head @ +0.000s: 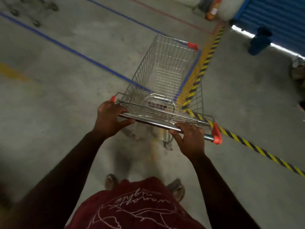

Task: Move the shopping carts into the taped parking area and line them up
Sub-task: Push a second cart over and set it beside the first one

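A person seen from above pushes a wire cart (166,80) across a concrete floor (66,113). The left hand (109,117) grips the left end of the metal handle (151,123), fingers curled over it and thumb underneath. The right hand (189,139) grips the right end the same way. The cart's basket sits over a corner where blue tape (79,54) meets yellow-black striped tape (247,142). Blurred wheels of another cart (33,12) show at the floor's far left corner.

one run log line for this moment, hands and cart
left hand: grips handle bar | right hand: grips handle bar | cart: empty, over blue tape, beside striped tape
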`<state>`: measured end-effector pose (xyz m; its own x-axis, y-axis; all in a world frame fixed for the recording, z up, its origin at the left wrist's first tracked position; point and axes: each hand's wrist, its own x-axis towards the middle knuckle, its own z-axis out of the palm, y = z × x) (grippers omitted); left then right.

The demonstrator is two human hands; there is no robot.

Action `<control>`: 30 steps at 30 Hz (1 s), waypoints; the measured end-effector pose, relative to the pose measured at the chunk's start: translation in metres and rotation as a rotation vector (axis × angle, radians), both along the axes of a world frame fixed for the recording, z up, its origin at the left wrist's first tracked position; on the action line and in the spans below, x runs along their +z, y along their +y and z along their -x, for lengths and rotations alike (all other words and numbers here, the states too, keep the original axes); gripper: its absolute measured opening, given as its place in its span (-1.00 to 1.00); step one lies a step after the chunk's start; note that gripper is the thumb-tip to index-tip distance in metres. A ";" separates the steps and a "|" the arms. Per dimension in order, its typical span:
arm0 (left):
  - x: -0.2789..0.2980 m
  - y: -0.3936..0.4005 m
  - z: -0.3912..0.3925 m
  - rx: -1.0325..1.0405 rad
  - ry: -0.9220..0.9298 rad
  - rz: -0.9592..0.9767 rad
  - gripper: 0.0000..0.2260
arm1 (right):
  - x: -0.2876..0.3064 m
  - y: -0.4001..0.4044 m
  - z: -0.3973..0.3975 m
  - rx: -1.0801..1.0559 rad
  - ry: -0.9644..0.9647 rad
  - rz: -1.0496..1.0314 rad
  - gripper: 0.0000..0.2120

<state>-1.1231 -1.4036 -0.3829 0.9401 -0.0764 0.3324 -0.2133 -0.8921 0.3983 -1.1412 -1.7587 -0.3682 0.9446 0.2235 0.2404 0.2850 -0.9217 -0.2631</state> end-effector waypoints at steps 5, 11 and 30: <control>0.004 0.120 -0.007 0.020 0.028 -0.025 -0.54 | 0.000 0.117 -0.024 0.059 -0.001 -0.016 -0.60; 0.009 0.241 -0.021 0.123 0.069 -0.023 -0.55 | -0.004 0.241 -0.064 0.128 -0.019 0.020 -0.61; 0.024 0.601 -0.240 0.149 0.069 0.034 -0.66 | -0.008 0.602 -0.304 0.242 -0.007 -0.003 -0.60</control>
